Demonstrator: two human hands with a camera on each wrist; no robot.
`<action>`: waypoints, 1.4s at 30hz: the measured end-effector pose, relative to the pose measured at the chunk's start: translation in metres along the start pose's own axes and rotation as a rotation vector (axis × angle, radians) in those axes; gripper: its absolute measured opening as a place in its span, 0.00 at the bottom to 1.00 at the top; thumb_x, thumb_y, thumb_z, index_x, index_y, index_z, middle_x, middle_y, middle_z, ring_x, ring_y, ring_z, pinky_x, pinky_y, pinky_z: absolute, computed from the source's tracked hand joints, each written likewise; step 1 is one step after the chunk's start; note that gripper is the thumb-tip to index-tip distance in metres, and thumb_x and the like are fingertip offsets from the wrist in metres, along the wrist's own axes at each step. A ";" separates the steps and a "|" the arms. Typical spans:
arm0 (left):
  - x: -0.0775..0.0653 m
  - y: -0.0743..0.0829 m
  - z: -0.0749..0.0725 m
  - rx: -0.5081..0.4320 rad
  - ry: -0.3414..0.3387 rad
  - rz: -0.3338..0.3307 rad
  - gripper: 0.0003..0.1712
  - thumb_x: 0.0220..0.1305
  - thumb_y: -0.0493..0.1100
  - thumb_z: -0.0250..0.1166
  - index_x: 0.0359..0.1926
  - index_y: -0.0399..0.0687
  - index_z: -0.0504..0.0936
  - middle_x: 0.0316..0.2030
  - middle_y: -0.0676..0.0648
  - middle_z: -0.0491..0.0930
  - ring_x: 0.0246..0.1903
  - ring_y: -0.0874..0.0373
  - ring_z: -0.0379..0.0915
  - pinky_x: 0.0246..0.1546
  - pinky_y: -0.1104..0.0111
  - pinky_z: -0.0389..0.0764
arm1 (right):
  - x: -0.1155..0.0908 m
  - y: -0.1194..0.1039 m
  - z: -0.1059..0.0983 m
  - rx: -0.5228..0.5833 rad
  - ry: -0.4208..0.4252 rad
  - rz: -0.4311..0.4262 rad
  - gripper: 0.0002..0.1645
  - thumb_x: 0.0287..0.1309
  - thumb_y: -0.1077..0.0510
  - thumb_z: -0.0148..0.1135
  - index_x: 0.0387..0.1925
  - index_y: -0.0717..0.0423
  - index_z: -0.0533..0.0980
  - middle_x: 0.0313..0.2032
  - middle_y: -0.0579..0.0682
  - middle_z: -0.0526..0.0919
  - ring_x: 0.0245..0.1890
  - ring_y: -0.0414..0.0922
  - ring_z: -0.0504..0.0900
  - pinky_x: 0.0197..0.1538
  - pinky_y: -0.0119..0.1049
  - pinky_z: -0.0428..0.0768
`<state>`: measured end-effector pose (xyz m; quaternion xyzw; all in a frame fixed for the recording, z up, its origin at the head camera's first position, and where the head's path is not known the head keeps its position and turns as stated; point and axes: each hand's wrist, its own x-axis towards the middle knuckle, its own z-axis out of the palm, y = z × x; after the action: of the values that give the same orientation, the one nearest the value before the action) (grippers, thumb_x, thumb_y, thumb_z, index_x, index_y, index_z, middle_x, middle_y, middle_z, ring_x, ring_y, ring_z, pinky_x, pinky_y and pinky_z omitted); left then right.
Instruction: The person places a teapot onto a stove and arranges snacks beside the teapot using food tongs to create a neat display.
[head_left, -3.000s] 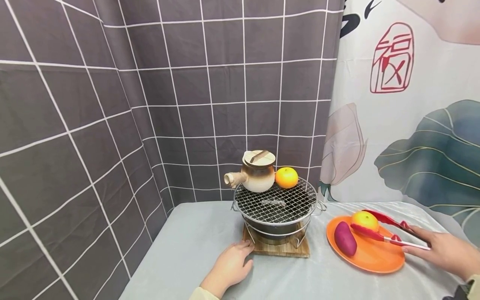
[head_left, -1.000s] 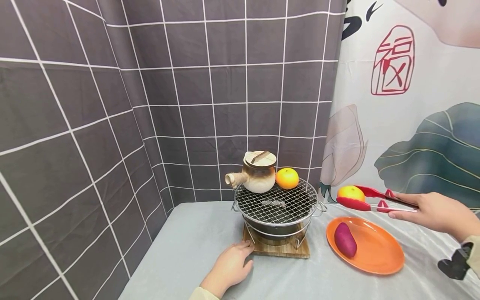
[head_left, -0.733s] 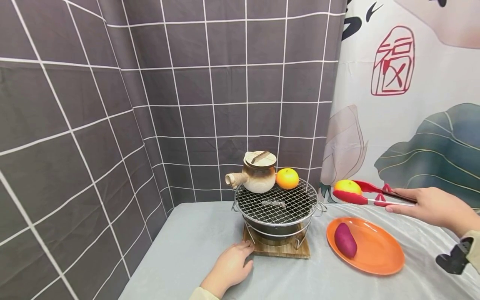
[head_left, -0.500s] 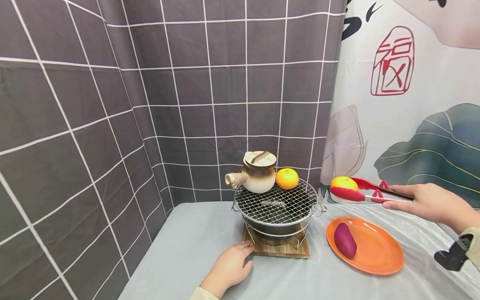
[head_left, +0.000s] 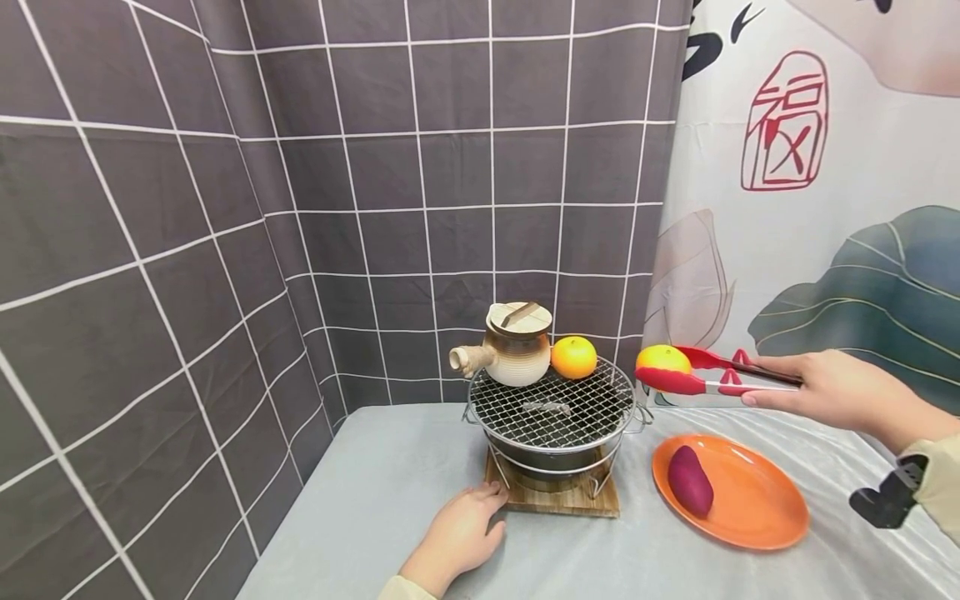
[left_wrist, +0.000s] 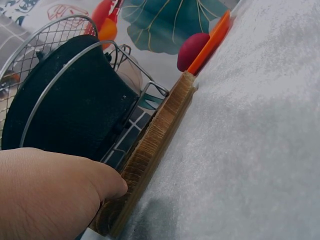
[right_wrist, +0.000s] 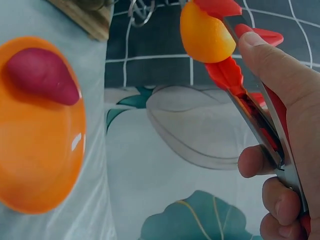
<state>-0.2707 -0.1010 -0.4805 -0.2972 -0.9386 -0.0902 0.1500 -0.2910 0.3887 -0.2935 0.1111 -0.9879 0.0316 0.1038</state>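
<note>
My right hand [head_left: 832, 387] grips the red-tipped tongs [head_left: 720, 372] around their handles. Between the tong heads is an orange [head_left: 663, 358], held in the air just right of the grill; the right wrist view shows the same orange [right_wrist: 206, 35] pinched there. My left hand [head_left: 461, 529] rests by the front left corner of the wooden board [head_left: 551, 498], its fingertips touching it. On that board stands a round tabletop grill with a wire mesh [head_left: 540, 412]. A clay pot [head_left: 519, 354] with a lid and side handle sits on the mesh, beside a second orange [head_left: 574, 357].
Right of the grill lies an orange plate [head_left: 765, 508] with a purple sweet potato [head_left: 691, 481] on its left side. Wire loops [head_left: 640, 417] stick out from the grill's right side. A grey cloth covers the table [head_left: 360, 492]; a gridded curtain [head_left: 450, 167] hangs behind.
My right hand has lifted the tongs and orange off the plate and carried them up and left toward the grill. My left hand has stayed at the board.
</note>
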 end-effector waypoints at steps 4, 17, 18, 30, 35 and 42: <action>0.001 0.000 0.000 -0.004 -0.006 -0.005 0.22 0.63 0.46 0.66 0.57 0.44 0.84 0.58 0.44 0.82 0.60 0.52 0.78 0.62 0.56 0.77 | 0.002 -0.006 -0.003 -0.010 0.012 -0.001 0.54 0.52 0.24 0.64 0.66 0.60 0.74 0.45 0.68 0.85 0.37 0.55 0.84 0.32 0.58 0.83; 0.001 0.000 -0.001 0.001 0.001 0.005 0.22 0.63 0.47 0.66 0.56 0.43 0.84 0.58 0.44 0.82 0.60 0.52 0.78 0.62 0.57 0.77 | 0.005 -0.030 -0.005 0.021 0.011 -0.057 0.53 0.50 0.23 0.65 0.66 0.56 0.75 0.41 0.58 0.87 0.35 0.47 0.83 0.29 0.49 0.83; 0.001 0.000 -0.001 0.001 0.002 0.005 0.22 0.63 0.47 0.66 0.56 0.43 0.85 0.57 0.44 0.82 0.60 0.52 0.78 0.62 0.57 0.77 | 0.005 -0.032 -0.005 0.021 0.014 -0.061 0.53 0.50 0.23 0.65 0.66 0.55 0.75 0.40 0.56 0.87 0.35 0.46 0.82 0.29 0.47 0.82; 0.000 0.001 -0.002 0.004 0.011 0.005 0.22 0.63 0.46 0.66 0.56 0.43 0.85 0.57 0.44 0.83 0.59 0.52 0.78 0.60 0.56 0.78 | 0.009 -0.055 -0.006 0.000 0.037 -0.140 0.50 0.51 0.24 0.66 0.66 0.51 0.76 0.26 0.42 0.82 0.28 0.41 0.77 0.26 0.38 0.74; -0.001 0.001 -0.001 -0.003 0.014 0.005 0.22 0.63 0.45 0.66 0.56 0.43 0.85 0.57 0.44 0.83 0.59 0.52 0.78 0.60 0.55 0.78 | 0.010 -0.066 -0.006 -0.002 0.046 -0.162 0.50 0.50 0.24 0.67 0.64 0.53 0.78 0.32 0.45 0.86 0.29 0.41 0.78 0.26 0.37 0.75; 0.000 0.000 -0.002 -0.006 0.011 -0.001 0.22 0.63 0.46 0.66 0.56 0.44 0.85 0.57 0.44 0.82 0.59 0.52 0.78 0.61 0.55 0.78 | 0.008 -0.078 -0.007 0.015 0.044 -0.194 0.50 0.50 0.23 0.66 0.65 0.51 0.77 0.20 0.35 0.77 0.24 0.37 0.76 0.24 0.36 0.74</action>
<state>-0.2700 -0.1013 -0.4787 -0.2968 -0.9377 -0.0945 0.1541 -0.2801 0.3116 -0.2820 0.2064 -0.9697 0.0310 0.1271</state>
